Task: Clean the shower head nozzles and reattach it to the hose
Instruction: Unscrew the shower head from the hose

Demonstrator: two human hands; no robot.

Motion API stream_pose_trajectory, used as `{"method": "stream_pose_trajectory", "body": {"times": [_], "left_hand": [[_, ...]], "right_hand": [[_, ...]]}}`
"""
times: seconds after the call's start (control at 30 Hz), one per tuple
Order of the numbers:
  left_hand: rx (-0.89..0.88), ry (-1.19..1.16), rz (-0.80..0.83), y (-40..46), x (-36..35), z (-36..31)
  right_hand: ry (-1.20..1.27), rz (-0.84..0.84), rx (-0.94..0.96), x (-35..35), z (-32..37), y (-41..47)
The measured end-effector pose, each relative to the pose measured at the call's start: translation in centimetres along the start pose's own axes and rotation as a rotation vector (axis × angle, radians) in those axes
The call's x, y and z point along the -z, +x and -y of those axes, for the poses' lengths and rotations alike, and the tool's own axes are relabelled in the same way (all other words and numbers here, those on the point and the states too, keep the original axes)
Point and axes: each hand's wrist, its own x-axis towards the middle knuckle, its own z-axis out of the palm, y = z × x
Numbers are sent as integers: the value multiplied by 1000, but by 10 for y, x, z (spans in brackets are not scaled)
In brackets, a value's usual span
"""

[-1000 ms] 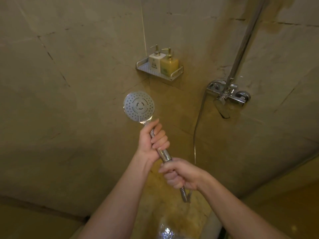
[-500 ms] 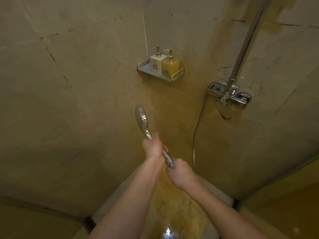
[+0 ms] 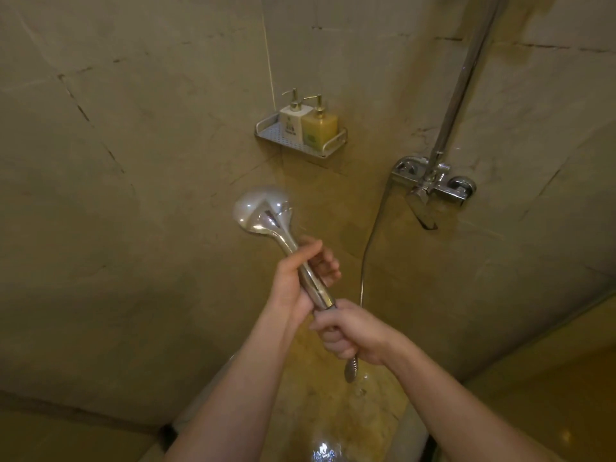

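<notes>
Nearest, at about six o'clock, two bare forearms rise toward the middle of the view. The right hand (image 3: 353,331), at five o'clock from centre, is curled tight round the top end of the ribbed chrome shower hose (image 3: 350,367), a short length of which pokes out below the fist. Just above it, touching at the joint, the left hand (image 3: 301,278) wraps the polished chrome handle of the round shower head (image 3: 263,213), fingers folded over the far side and thumb along the near side. That head stands at eleven o'clock from the hands with its shiny back toward the camera, so the nozzle face cannot be seen. By my reading, the hands are working the threaded joint between handle and hose; whether it is loosening or tightening cannot be told. The risks lie there: wet chrome could slip in either fist, a crooked start could cross the thread, and a dropped head could strike the tub floor (image 3: 333,411) below. Further off, at two o'clock, the hose loops up to the chrome mixer tap (image 3: 433,185) and its riser pipe (image 3: 463,78). At twelve o'clock a perforated metal corner shelf (image 3: 276,133) carries a white pump bottle (image 3: 291,118) touching a yellow pump bottle (image 3: 320,126).
</notes>
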Motion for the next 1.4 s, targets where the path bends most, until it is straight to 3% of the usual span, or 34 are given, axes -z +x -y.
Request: {"method": "stream_pose_trajectory", "body": {"times": [0.17,0.27,0.33,0.47,0.57,0.73,0.9,1.1,1.17,1.27,1.4], "left_hand": [[32,-143,292,-4,-3,-10],[111,-192,432,1,-3,-11],[120,-117,309,7,-3,-10],[67,72,-94,13,-9,-2],[-11,159,-294,16,-10,7],[-191,353,-419,12,-15,18],[-245,405,-391,8,-18,25],[-170,391,-306,9,-8,15],[-132,367,-253,10,-6,5],[-62,169,-41,9,-9,-16],[-32,-28,78,11,-12,-32]], "right_hand": [[185,362,-161,8,13,-7],[213,410,-195,9,11,-6],[183,318,-169,9,8,-2],[41,-4,-52,7,0,6],[-167,-255,3,6,-6,14],[-609,-613,121,5,-14,29],[-718,-763,188,10,-18,33],[-535,-642,323,6,-5,24],[-375,-508,324,1,2,19],[-106,-238,208,-3,11,9],[41,12,77,-6,18,0]]}}
